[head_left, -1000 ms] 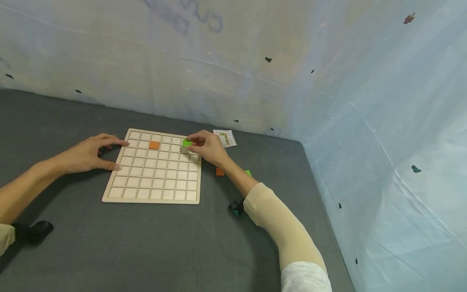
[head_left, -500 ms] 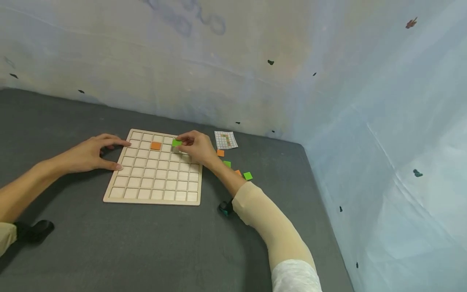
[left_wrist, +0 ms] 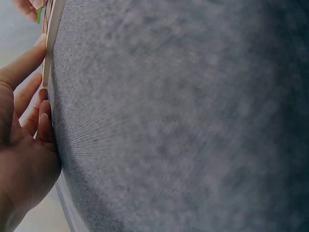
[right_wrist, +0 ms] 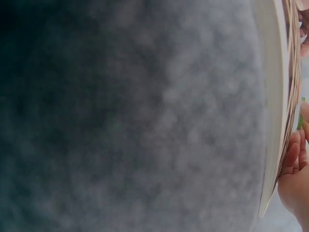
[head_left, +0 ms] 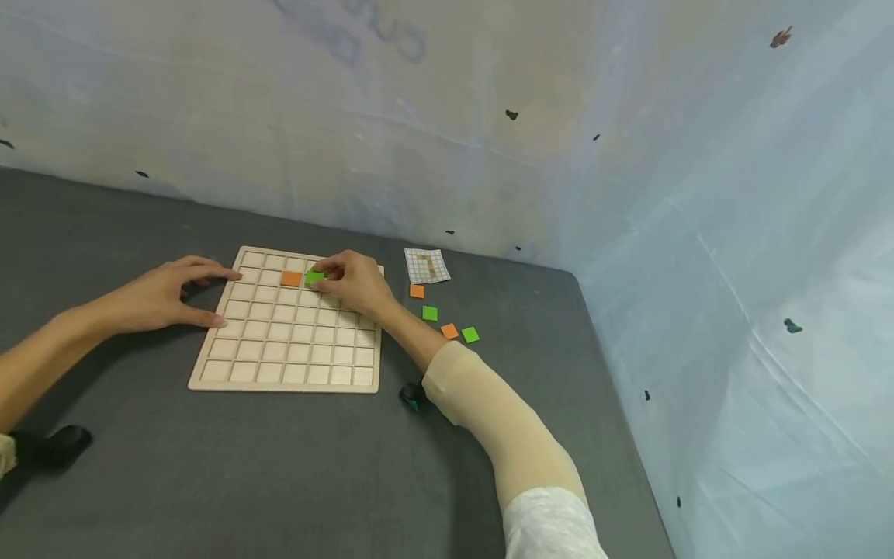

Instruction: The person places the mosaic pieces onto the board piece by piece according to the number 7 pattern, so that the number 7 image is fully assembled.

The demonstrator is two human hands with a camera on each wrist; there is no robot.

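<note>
On the dark table, the wooden board w/ square cells is placed left of centre. By the right hand a green tile is pinched b/w thumb and fingertips; it is held at the cell just right of the orange tile, in the 2nd row from the far edge. Whether the cell floor is already touched by it can't be told. By the left hand nothing is gripped: thumb and forefinger are spread wide, and the left edge of the board is touched w/ their tips.

For good placing, the tile should be levelled, its sides aligned w/ the cell ridges, and it should be released only when all 4 corners are felt inside, then pressed lightly if nec. The orange neighbour should not be bumped, bc. it could be lifted out. The board is best steadied by the left hand meanwhile. On the right, a printed card & 4 loose tiles are seen.
</note>
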